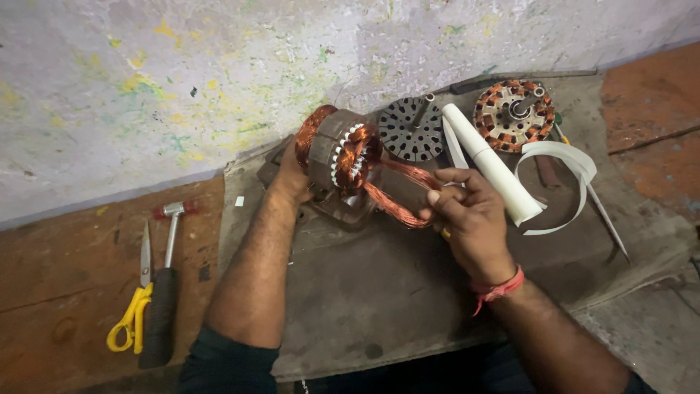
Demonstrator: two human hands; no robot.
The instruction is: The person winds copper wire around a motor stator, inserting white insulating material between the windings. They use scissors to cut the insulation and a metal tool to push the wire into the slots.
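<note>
1. Nearest the person, the grey work slab (pixel 379 292) has a bare stretch between the two forearms, open room for the hands to move. Its front edge ends just above the dark lap.
2. To the left of the slab, on the reddish floor (pixel 65 284), lie one pair of yellow-handled scissors (pixel 135 310) and one hammer (pixel 166 292) with a black grip, side by side and almost touching, well apart from the hands.
3. The right hand (pixel 470 222) is closed in a pinch on a loop of copper wire (pixel 397 195), thumb and fingers (pixel 441 197) gripping the strands where the loop bends back toward the core.
4. The left hand (pixel 290 175) wraps around the far left side of the wound stator (pixel 343 157), gripping it and holding it tilted on the slab. The loop runs from the stator's face to the right hand's fingertips.
5. Just right of the right hand lies one white roll (pixel 492 168), with one curled white strip (pixel 561 164) beside it.
6. Farther back, near the wall, sit one bare dark slotted core (pixel 413 130) and one second copper-wound stator (pixel 514 115). That makes two wound stators and one bare core.
7. The paint-flecked wall (pixel 219 80) closes the far edge, leaving little room behind the parts.
</note>
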